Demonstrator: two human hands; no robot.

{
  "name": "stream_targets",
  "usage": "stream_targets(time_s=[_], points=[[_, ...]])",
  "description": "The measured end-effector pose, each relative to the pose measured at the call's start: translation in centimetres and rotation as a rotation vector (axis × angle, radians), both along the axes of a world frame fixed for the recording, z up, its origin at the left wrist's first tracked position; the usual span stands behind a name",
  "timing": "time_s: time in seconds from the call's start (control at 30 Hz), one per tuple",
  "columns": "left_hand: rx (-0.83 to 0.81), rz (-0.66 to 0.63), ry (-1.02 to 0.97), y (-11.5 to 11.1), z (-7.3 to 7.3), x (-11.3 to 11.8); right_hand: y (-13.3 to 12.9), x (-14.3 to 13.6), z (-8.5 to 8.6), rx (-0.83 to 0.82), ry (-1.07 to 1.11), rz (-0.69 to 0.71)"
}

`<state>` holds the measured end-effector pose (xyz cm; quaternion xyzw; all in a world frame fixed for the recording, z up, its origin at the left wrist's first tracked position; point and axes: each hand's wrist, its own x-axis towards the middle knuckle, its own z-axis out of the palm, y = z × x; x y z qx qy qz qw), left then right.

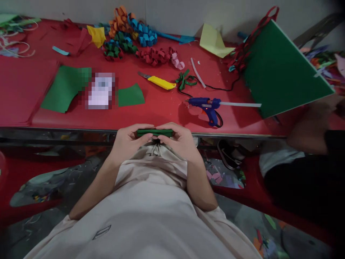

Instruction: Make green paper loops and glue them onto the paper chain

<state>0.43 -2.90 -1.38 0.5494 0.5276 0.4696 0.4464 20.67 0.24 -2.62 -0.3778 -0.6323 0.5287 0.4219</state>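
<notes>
Both hands meet at the front edge of the red table, holding a narrow folded or rolled strip of green paper (154, 133) level between them. My left hand (128, 140) grips its left end, and my right hand (179, 140) grips the right end, thumbs on the near side. Beyond them on the table lie a small green paper piece (131, 95), a yellow cutter (161, 82) with its blade out, and a blue glue gun (206, 104) with a glue stick in its back. A larger green sheet (63, 88) is at the left beside a blurred phone (101, 90).
Paper curl chains (144, 32) lie along the back of the red table (161, 117). A green board (285, 68) leans at the right, near another person's arm (309, 126). Red paper sheets (24, 90) are stacked at the left. Scraps litter the floor around red stools.
</notes>
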Motion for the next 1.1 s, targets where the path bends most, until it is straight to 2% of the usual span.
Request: stream_targets(time_s=[0.13,0.37,0.53,0.67,0.73,0.83,0.9,1.0,1.1], points=[[-0.036,0.024,-0.016,0.3,0.0,0.3,-0.1,0.0,0.1,0.034,-0.002,-0.029],[-0.05,-0.025,-0.029,0.6,-0.2,0.0,-0.2,-0.1,-0.2,0.008,0.03,-0.148],[0.011,0.007,0.027,0.4,-0.3,0.0,-0.1,-0.4,-0.3,-0.03,0.042,-0.088],[0.136,0.025,0.167,0.1,-0.5,0.5,-0.1,-0.8,-0.3,0.04,0.0,-0.069],[0.114,0.038,0.159,0.1,-0.5,0.7,-0.2,-1.0,-0.4,0.062,-0.009,-0.092],[-0.005,0.032,0.074,0.3,-0.2,0.8,-0.3,-1.0,-0.6,0.015,0.021,-0.099],[-0.054,-0.018,0.038,0.4,0.0,0.6,-0.3,-0.9,-0.6,-0.034,0.046,-0.1],[-0.024,-0.08,0.045,0.3,0.1,0.3,-0.3,-0.7,-0.4,-0.081,0.076,-0.122],[0.046,-0.058,0.112,0.0,0.2,0.1,-0.3,-0.6,0.0,-0.137,0.101,-0.118]])
